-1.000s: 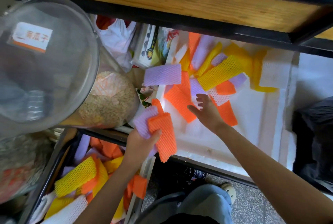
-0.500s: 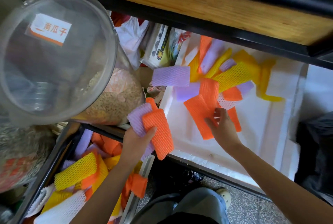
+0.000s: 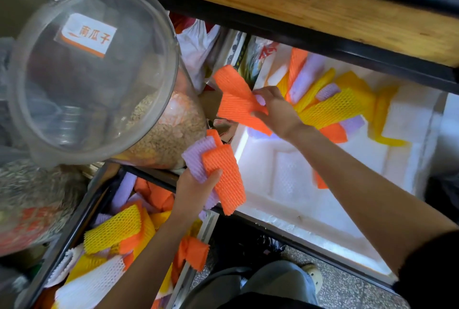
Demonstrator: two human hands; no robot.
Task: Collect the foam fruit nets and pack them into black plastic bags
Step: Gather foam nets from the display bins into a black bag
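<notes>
While your left hand [image 3: 193,190] grips three foam nets [image 3: 223,179], two orange and one purple, at the near left corner of the white foam box [image 3: 293,179], your right hand [image 3: 277,110] pinches two orange nets [image 3: 236,100] over the box's far left edge. Farther right, loose nets [image 3: 330,107] in yellow, purple and orange overlap too much to count. The box's near half shows plain white floor. One clear jar [image 3: 94,72] stands just left of both hands, and a wooden shelf [image 3: 323,18] overhangs the far edge.

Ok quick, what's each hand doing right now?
Left hand: closed, gripping a stack of orange and purple foam mesh nets.
Right hand: closed, gripping flat orange foam mesh nets.
</notes>
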